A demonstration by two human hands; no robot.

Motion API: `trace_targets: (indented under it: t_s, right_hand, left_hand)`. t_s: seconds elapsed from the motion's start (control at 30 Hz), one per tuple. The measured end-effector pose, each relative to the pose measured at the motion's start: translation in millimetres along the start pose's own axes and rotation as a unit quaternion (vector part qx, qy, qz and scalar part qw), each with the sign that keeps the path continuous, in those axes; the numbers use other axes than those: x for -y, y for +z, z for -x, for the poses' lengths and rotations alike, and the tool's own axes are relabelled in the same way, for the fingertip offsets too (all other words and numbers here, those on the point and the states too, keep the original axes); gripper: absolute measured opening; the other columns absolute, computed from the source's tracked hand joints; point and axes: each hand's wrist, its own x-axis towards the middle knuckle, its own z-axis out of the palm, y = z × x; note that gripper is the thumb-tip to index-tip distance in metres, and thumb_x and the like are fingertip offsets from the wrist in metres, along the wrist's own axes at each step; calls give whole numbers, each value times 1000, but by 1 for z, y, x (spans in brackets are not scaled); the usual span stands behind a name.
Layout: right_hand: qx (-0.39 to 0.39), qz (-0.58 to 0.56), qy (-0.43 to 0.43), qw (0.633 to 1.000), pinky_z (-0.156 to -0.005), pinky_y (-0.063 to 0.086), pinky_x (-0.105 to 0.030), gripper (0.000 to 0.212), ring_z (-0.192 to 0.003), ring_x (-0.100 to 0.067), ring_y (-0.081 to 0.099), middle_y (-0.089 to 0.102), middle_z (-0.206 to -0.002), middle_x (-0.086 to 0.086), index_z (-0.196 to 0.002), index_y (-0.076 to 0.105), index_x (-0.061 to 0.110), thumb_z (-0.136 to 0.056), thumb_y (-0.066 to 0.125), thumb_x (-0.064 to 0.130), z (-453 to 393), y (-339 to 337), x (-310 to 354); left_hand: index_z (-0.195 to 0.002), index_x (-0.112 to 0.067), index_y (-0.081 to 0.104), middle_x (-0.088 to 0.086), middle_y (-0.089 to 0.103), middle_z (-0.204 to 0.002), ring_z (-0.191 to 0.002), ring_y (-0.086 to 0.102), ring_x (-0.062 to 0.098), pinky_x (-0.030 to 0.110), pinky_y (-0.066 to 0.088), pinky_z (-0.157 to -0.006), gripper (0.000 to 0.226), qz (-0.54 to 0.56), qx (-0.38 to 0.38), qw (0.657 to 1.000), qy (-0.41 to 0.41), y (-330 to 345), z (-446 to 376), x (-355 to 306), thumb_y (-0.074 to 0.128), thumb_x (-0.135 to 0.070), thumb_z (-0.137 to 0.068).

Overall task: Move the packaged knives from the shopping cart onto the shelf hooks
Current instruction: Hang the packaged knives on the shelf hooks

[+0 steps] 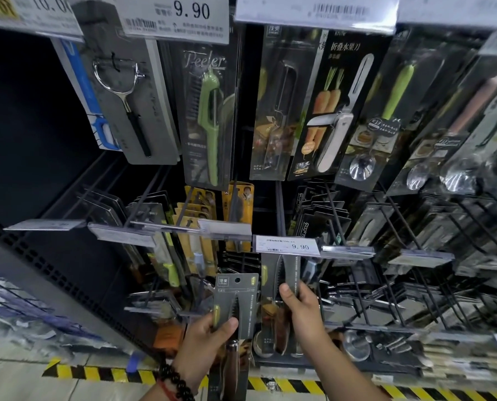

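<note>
Grey card knife pack [235,308] pinched in left hand [209,340]; right hand [302,308] grips a hanging serrated-knife pack [282,285].

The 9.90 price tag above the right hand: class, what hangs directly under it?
Under the price tag hangs a grey packaged knife, serrated blade visible, gripped by the right hand. Its hook and hanging hole are covered.

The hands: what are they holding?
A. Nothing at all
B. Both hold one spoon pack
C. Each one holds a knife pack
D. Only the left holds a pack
C: the left hand grips a grey knife pack and the right hand grips another pack under the 9.90 tag.
</note>
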Motion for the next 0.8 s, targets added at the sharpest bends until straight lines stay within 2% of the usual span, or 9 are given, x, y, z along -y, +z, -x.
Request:
trace_targets:
  t_s: [0.07, 0.13, 0.2, 0.33, 0.4, 0.5, 0.6, 0.7, 0.8]
  right_hand:
    - [-3, 30, -18, 999, -99, 46, -29, 37, -112, -21, 62, 69, -107, 7, -117, 63, 19, -86, 67, 39, 0, 1, 0]
    - [0, 25, -20, 999, -84, 45, -13, 20, -105, -16, 62, 65, -98, 12, -115, 61, 18, -95, 59, 20, 0, 0, 3]
    - [-4, 3, -15, 1000, -77, 38, -10, 24, -93, 0, 54, 53, -89, 16, -121, 57, 11, -97, 54, 13, -4, -1, 5]
    - [-12, 40, -25, 999, -77, 44, -12, 11, -99, -9, 63, 69, -101, 12, -98, 63, 29, -96, 58, 19, -11, 2, 1]
    - [-14, 34, -24, 999, -73, 43, -8, 14, -93, -2, 59, 64, -97, 18, -92, 59, 30, -96, 57, 16, -11, 2, -1]
    - [-2, 16, -31, 999, -66, 45, -4, 17, -88, -2, 59, 61, -89, 19, -90, 56, 26, -96, 55, 11, -9, 0, -4]
    - [-15, 16, -21, 1000, -68, 45, -7, 17, -82, 3, 58, 59, -89, 19, -89, 54, 26, -97, 54, 10, -8, 0, -6]
    - [-24, 41, -22, 999, -73, 46, -12, 10, -96, -7, 64, 69, -100, 8, -99, 63, 23, -96, 56, 16, -13, -2, -12]
    - [-21, 61, -15, 998, -87, 51, -25, 10, -93, -7, 66, 71, -103, 3, -104, 63, 19, -97, 56, 18, -21, -3, -14]
  left_hand:
    - [-99, -26, 71, -21, 73, -99, -98, 65, -4, 18, 45, -84, 12, 11, 6, 1000, -2, 1, 0, 0, 64, -21, -90]
    - [-103, -26, 71, -19, 73, -103, -103, 64, 0, 24, 45, -93, 15, 13, 9, 1000, -4, 0, 0, 2, 64, -23, -89]
    - [-104, -26, 71, -18, 72, -106, -106, 63, 3, 29, 44, -98, 17, 16, 10, 1000, -7, -1, 0, 3, 65, -25, -89]
    - [-101, -27, 72, -16, 73, -106, -104, 65, 3, 29, 45, -96, 15, 23, 6, 1000, -6, 0, 1, 4, 64, -22, -89]
    - [-98, -27, 74, -14, 73, -105, -102, 66, 3, 28, 46, -93, 15, 21, 1, 1000, -1, -1, 2, 5, 64, -20, -90]
    - [-101, -25, 74, -13, 73, -106, -103, 66, 5, 29, 47, -94, 16, 13, -9, 1000, 0, -5, 3, 8, 64, -19, -90]
    - [-106, -22, 72, -12, 73, -107, -103, 66, 4, 24, 47, -90, 18, 17, -11, 1000, 0, -7, 4, 10, 63, -17, -91]
    - [-105, -22, 72, -14, 74, -104, -102, 66, 4, 21, 46, -86, 17, 24, -13, 1000, -9, -8, 4, 12, 63, -18, -90]
    - [-95, -20, 75, -8, 75, -101, -103, 66, 11, 30, 47, -92, 11, 24, -24, 999, -20, -9, 2, 12, 67, -23, -87]
